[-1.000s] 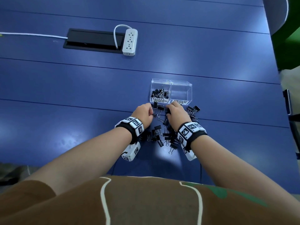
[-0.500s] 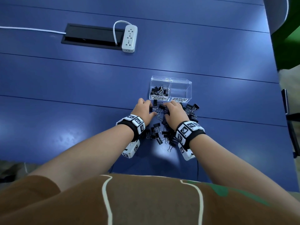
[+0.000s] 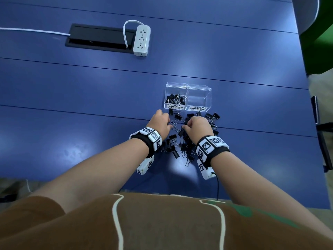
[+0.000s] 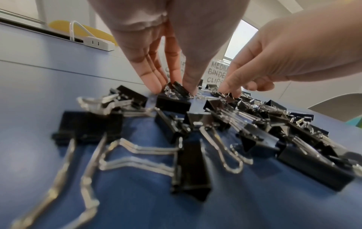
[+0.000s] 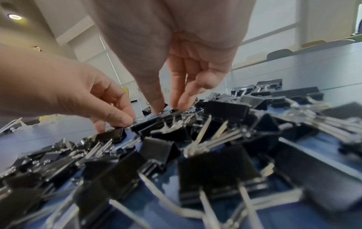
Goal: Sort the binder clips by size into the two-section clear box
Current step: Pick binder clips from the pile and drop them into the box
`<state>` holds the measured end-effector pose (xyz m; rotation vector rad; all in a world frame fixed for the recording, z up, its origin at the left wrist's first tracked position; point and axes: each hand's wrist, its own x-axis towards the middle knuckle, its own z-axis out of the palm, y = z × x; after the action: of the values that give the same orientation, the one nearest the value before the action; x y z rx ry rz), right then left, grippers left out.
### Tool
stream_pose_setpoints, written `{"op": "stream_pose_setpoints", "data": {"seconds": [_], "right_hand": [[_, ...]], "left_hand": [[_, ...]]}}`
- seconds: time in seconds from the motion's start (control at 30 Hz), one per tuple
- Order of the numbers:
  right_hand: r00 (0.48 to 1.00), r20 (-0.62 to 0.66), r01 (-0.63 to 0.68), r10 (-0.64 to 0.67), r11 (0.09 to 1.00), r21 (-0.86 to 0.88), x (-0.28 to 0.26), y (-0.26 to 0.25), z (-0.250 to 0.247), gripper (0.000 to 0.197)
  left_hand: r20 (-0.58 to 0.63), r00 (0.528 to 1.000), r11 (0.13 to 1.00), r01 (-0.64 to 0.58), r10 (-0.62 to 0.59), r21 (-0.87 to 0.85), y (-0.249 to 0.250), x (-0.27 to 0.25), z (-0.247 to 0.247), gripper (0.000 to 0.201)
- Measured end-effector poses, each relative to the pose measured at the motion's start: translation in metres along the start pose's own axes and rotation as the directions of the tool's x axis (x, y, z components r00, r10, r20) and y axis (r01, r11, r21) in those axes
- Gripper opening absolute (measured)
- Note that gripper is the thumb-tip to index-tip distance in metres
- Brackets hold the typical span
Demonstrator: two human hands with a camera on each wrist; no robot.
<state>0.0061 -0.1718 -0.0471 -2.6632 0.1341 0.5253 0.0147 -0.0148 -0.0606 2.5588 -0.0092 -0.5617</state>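
Observation:
A clear two-section box (image 3: 210, 98) stands just beyond my hands; its left section holds several small black clips (image 3: 175, 99), and its right section, labelled medium, is empty. A pile of black binder clips (image 3: 182, 147) lies on the blue table between my wrists. My left hand (image 3: 168, 121) reaches down at the pile's far left and pinches a small clip (image 4: 176, 89) between thumb and fingers (image 4: 154, 86). My right hand (image 3: 184, 126) is beside it, with thumb and forefinger closing on another clip (image 5: 166, 115) in the heap. What that hand holds is partly hidden.
More clips (image 3: 212, 117) lie scattered in front of the box on the right. A white power strip (image 3: 141, 40) and a black cable hatch (image 3: 99, 37) sit far back on the left. The table's right edge (image 3: 306, 83) is near, with a chair beyond.
My left hand's fingers, spread near the box half a second ago, have curled into a pinch on a clip. Both hands stay at the far end of the pile.

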Motion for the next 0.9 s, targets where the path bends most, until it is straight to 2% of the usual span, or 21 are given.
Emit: {"op": "stream_pose_setpoints", "data": {"seconds": [0.07, 0.23, 0.37, 0.47, 0.57, 0.67, 0.73, 0.8, 0.9], "right_hand": [[1.000, -0.002, -0.011, 0.011, 0.998, -0.060, 0.001, -0.005, 0.003, 0.027], [0.999, 0.045, 0.012, -0.007, 0.995, -0.098, 0.001, -0.012, 0.006, 0.013], [0.998, 0.061, 0.012, -0.011, 1.000, -0.026, -0.003, -0.004, 0.001, 0.015], [1.000, 0.010, 0.016, -0.017, 0.996, 0.091, -0.008, 0.009, -0.005, 0.016], [0.999, -0.049, -0.009, 0.017, 0.986, 0.164, -0.011, 0.024, -0.010, 0.021], [0.998, -0.049, -0.033, 0.040, 0.990, 0.141, -0.012, 0.034, -0.014, 0.023], [0.998, -0.069, 0.009, 0.000, 0.991, 0.135, -0.013, 0.036, -0.015, 0.025], [0.994, -0.058, 0.102, -0.096, 0.989, 0.109, -0.013, 0.033, -0.012, 0.027], [0.980, 0.043, 0.195, -0.195, 0.981, 0.005, -0.009, 0.028, -0.009, 0.032]], "left_hand": [[0.012, 1.000, 1.000, -0.010, 0.009, 0.021, 0.001, 0.000, 0.000, 0.022], [0.035, 0.995, 0.987, -0.096, 0.092, 0.126, -0.001, -0.001, 0.001, 0.022], [0.030, 0.997, 0.971, -0.081, 0.076, 0.225, -0.002, -0.003, 0.003, 0.028], [0.058, 0.994, 0.962, -0.109, 0.097, 0.250, -0.002, -0.005, 0.003, 0.026], [0.057, 0.990, 0.965, -0.135, 0.126, 0.225, -0.005, -0.005, 0.002, 0.020], [0.065, 0.990, 0.972, -0.136, 0.125, 0.192, -0.008, -0.006, 0.001, 0.024], [0.074, 0.989, 0.970, -0.140, 0.128, 0.201, -0.009, -0.007, 0.000, 0.029], [0.080, 0.987, 0.968, -0.151, 0.137, 0.201, -0.010, -0.009, -0.001, 0.031], [0.099, 0.984, 0.966, -0.167, 0.150, 0.195, -0.011, -0.009, -0.003, 0.031]]}}
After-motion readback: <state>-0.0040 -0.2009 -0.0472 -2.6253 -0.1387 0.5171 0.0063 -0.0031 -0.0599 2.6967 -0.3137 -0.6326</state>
